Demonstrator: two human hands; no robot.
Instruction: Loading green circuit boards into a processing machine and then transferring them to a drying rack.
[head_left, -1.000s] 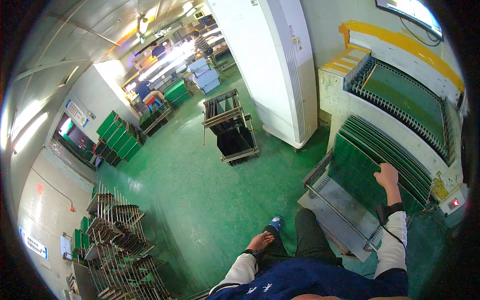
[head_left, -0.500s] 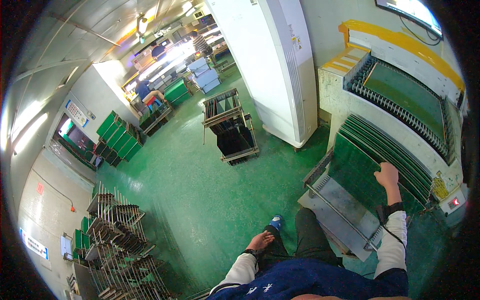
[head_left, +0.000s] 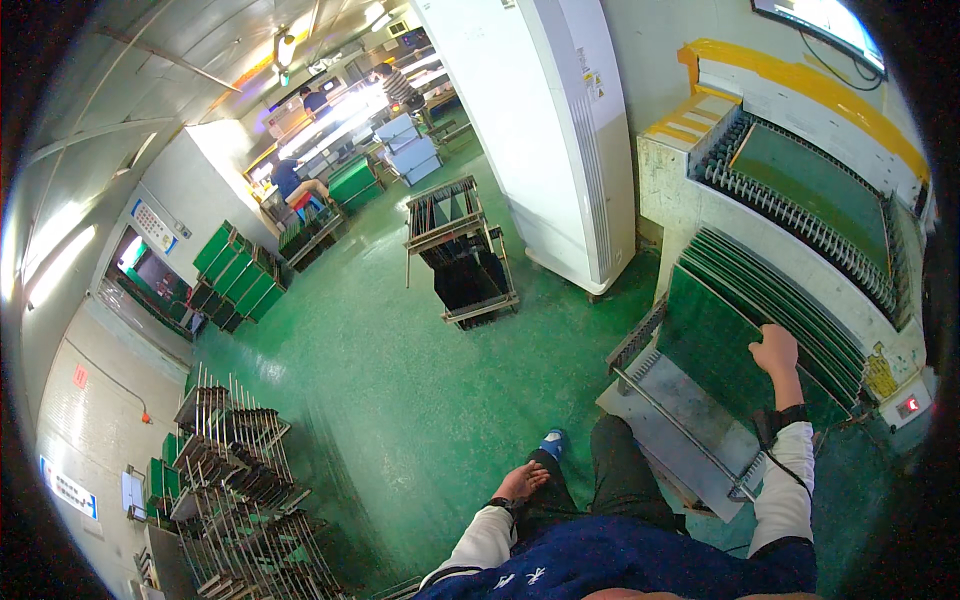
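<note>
- The person's right hand [head_left: 775, 352] is curled over the upper edge of the front green panel [head_left: 710, 335], apparently grasping it; the fingertips are hidden. Holding it by the rim probably spares its broad face.
- The front green panel leans back in a slotted metal rack [head_left: 675, 400], just right of the person's legs. The notched sides presumably keep the sheets apart.
- The left hand [head_left: 523, 482] lies relaxed on the left thigh [head_left: 558, 505], fingers loose, holding nothing; it looks simply parked out of the way.
- Behind the front green panel, more panels [head_left: 775, 305] stand in a fanned row; they overlap too closely for an exact count, though there are several.
- Beyond the rack is one machine [head_left: 665, 190] with a roller bed, and one green sheet [head_left: 810, 200] lies flat on it. The rack sits close beside it, likely to keep the reach short.
- One tall white cabinet [head_left: 560, 140] stands next to the machine.
- One further rack [head_left: 430, 242] stands alone mid-floor, holding dark sheets, number unclear.
- At the lower left, metal racks [head_left: 235, 430] are heaped together, perhaps to save floor space; they tangle too much to count.
- Farthest off, three co-workers [head_left: 290, 180] are near bright benches [head_left: 345, 115].
</note>
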